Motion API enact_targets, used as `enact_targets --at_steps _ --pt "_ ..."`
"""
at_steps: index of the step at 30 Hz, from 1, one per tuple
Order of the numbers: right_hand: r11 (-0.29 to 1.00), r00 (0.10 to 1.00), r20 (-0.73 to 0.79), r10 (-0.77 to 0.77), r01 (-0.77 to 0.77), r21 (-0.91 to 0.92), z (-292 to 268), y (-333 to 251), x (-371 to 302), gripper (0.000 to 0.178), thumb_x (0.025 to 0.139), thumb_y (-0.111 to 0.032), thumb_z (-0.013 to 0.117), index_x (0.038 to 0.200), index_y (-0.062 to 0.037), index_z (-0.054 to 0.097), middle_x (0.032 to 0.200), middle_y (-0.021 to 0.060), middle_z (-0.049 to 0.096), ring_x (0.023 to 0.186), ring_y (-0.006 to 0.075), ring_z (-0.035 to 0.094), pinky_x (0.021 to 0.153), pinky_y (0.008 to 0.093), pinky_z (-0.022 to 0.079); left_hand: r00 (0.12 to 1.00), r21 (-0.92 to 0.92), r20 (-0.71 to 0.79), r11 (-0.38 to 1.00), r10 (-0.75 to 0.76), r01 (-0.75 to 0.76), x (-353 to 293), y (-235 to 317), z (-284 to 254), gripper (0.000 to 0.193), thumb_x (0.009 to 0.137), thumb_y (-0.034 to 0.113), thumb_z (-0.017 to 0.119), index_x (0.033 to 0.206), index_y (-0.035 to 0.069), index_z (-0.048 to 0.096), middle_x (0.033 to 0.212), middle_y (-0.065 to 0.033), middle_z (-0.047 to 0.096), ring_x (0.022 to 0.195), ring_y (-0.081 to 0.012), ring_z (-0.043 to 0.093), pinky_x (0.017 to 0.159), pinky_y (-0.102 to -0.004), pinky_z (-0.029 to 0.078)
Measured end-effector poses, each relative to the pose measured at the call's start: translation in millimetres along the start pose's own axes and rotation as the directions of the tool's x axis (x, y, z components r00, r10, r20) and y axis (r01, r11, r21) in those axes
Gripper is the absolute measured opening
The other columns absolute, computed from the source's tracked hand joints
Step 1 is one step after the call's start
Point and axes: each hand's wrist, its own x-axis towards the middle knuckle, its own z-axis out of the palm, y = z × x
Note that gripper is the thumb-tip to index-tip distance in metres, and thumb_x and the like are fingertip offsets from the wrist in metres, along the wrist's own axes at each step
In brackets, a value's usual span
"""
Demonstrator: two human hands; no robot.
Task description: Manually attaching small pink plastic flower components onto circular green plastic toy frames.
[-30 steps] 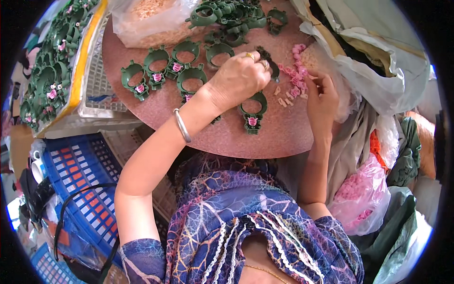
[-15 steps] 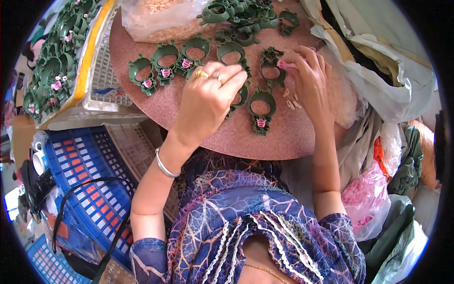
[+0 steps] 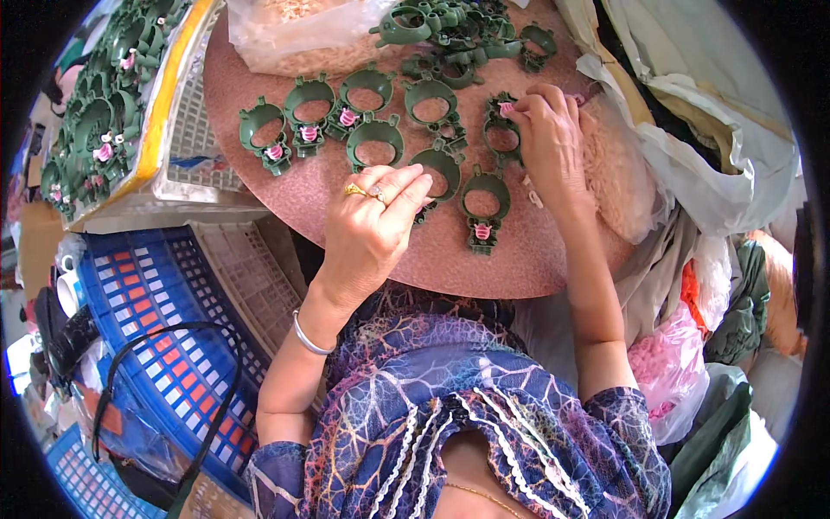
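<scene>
My left hand (image 3: pixel 370 235) is closed, fingertips pressed together beside a green plastic ring-shaped part (image 3: pixel 443 164); whatever they pinch, if anything, is hidden. At the right, my right hand (image 3: pixel 555 143) bends over another green ring-shaped part (image 3: pixel 500 143), fingertips at a small pink plastic piece (image 3: pixel 507 110) on its far end. More such green parts lie around on the round pinkish table (image 3: pixel 510 259). One near the front edge carries a pink piece (image 3: pixel 482 232), and three at the left also have pink pieces. Between my hands a green ring (image 3: pixel 375 130) lies partly behind my left fingers.
A clear bag of small pale pieces (image 3: pixel 303 43) stands at the table's back, beside a heap of green parts (image 3: pixel 458 35). Another pale bag (image 3: pixel 618 173) lies right of my right hand. At left stand a crate (image 3: pixel 194 138) filled with green parts and a blue basket (image 3: pixel 164 320).
My left hand has drawn back toward me and down, uncovering a green ring. My right hand has shifted slightly left and up, and the pink piece now sits at the green part's far end.
</scene>
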Motion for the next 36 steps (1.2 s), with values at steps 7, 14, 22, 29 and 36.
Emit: enact_targets --at_steps 7,14,22,29,36 --pt "0.998 0.998 0.004 -0.056 0.056 0.008 4 5 2 0.017 0.089 -0.012 0.065 0.106 -0.0082 0.066 0.119 0.0078 0.061 0.109 0.0311 0.056 0.094 0.0459 0.038 1.000 -0.039 -0.019 0.999 0.003 -0.004 0 1 3 0.029 0.074 0.003 0.080 0.102 0.004 0.072 0.104 -0.0092 0.073 0.094 -0.0270 0.068 0.084 -0.0379 0.055" --pt "0.983 0.988 0.040 -0.151 0.146 0.107 2 16 7 0.025 0.085 -0.001 0.060 0.108 -0.0093 0.064 0.122 0.0094 0.059 0.111 0.0320 0.055 0.097 0.0441 0.037 1.000 -0.042 -0.002 0.999 -0.007 0.007 -4 0 2 0.029 0.074 0.003 0.080 0.102 0.003 0.072 0.104 -0.0093 0.073 0.093 -0.0277 0.068 0.083 -0.0380 0.055" --pt "0.973 0.976 0.052 -0.210 0.203 0.106 -8 16 15 0.038 0.078 0.004 0.062 0.112 -0.0113 0.065 0.122 0.0094 0.058 0.114 0.0308 0.054 0.098 0.0429 0.036 1.000 -0.032 -0.006 0.999 0.007 -0.008 -3 -1 3 0.029 0.075 0.004 0.080 0.102 0.003 0.071 0.104 -0.0092 0.072 0.093 -0.0269 0.068 0.082 -0.0375 0.056" --pt "0.973 0.971 0.105 -0.216 0.205 0.107 -2 21 13 0.039 0.072 0.006 0.063 0.107 -0.0101 0.070 0.122 0.0092 0.060 0.117 0.0298 0.053 0.099 0.0431 0.035 1.000 -0.041 0.000 0.999 0.005 -0.005 -2 -1 6 0.030 0.074 0.004 0.081 0.103 0.003 0.071 0.105 -0.0090 0.072 0.093 -0.0268 0.068 0.082 -0.0372 0.056" --pt "0.984 0.998 -0.011 -0.055 0.056 0.172 -11 17 3 0.025 0.084 -0.010 0.070 0.109 -0.0081 0.070 0.111 0.0123 0.066 0.111 0.0323 0.058 0.097 0.0471 0.038 1.000 -0.059 0.007 0.998 -0.014 0.014 -4 -2 4 0.030 0.075 0.003 0.080 0.103 0.003 0.071 0.106 -0.0091 0.072 0.094 -0.0271 0.068 0.082 -0.0375 0.056"
